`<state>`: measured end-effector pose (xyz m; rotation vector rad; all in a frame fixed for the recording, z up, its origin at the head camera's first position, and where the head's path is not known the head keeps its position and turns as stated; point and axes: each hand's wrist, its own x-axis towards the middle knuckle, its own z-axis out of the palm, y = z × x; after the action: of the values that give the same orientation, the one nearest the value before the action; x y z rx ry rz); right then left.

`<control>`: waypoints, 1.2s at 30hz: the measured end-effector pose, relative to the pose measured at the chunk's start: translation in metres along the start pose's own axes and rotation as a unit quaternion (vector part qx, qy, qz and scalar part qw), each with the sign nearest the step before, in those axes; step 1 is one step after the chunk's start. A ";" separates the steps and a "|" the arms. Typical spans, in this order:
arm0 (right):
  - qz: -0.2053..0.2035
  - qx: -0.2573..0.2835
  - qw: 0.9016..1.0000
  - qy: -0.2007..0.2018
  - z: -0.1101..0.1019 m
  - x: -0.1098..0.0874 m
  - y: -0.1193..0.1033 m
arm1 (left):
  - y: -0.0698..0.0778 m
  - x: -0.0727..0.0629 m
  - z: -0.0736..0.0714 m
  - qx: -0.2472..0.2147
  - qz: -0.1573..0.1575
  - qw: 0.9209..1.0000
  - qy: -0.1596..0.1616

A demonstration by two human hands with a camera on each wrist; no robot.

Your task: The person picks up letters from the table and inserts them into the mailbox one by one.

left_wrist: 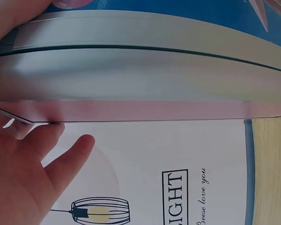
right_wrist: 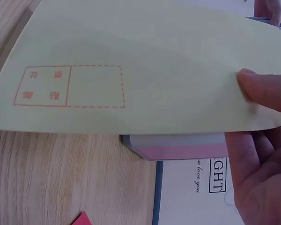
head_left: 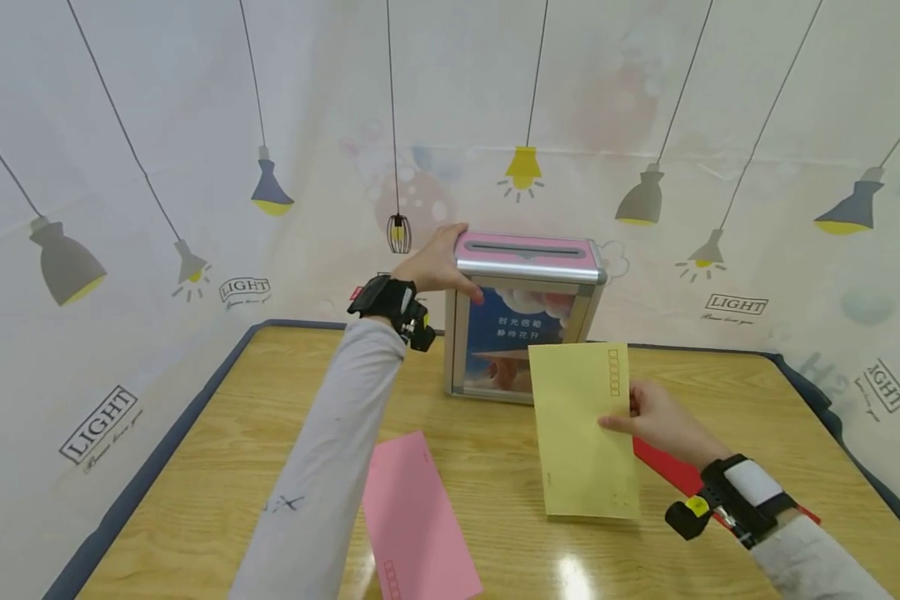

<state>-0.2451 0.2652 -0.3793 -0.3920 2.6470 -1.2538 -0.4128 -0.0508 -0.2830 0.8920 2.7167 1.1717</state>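
A silver-framed suggestion box point(head_left: 527, 268) with a pink top, a long slot point(head_left: 525, 249) and a blue picture panel stands at the back of the table. My left hand point(head_left: 437, 260) grips its upper left corner, thumb over the front frame, the other fingers round the side and back. Between thumb and fingers, my right hand point(head_left: 663, 423) pinches the right edge of a yellow envelope point(head_left: 581, 442). The envelope is held up in front of the box, hiding its lower right corner. In the right wrist view, red printed squares mark the envelope point(right_wrist: 168, 93).
A pink envelope point(head_left: 420, 525) lies on the wooden table point(head_left: 270, 400) beside my left forearm. Partly under my right hand and wrist, a red envelope point(head_left: 671, 468) lies on the right. A pale cloth backdrop point(head_left: 195, 125) printed with lamps surrounds the table's sides and back.
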 end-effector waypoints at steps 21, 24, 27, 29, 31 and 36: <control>-0.114 0.079 0.989 0.059 0.008 0.026 -0.037 | 0.001 -0.002 0.001 -0.010 -0.014 1.000 0.006; -0.145 0.076 0.984 0.070 0.005 0.031 -0.044 | 0.001 -0.003 0.000 -0.011 -0.020 1.000 0.005; -0.162 0.072 0.981 0.078 0.001 0.036 -0.052 | 0.002 -0.004 0.000 -0.016 -0.024 1.000 0.003; -0.170 0.065 0.980 0.087 -0.002 0.038 -0.057 | 0.003 -0.003 0.000 -0.013 -0.026 1.000 0.003; -0.175 0.060 0.979 0.090 -0.006 0.041 -0.062 | 0.004 -0.003 0.000 -0.016 -0.026 1.000 0.001; -0.195 0.065 0.974 0.095 -0.017 0.048 -0.075 | 0.002 -0.002 0.001 -0.027 -0.031 0.999 0.002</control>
<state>-0.2839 0.2165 -0.3130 -0.8425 2.7077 -1.6422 -0.4099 -0.0500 -0.2830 0.7928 2.6826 1.2292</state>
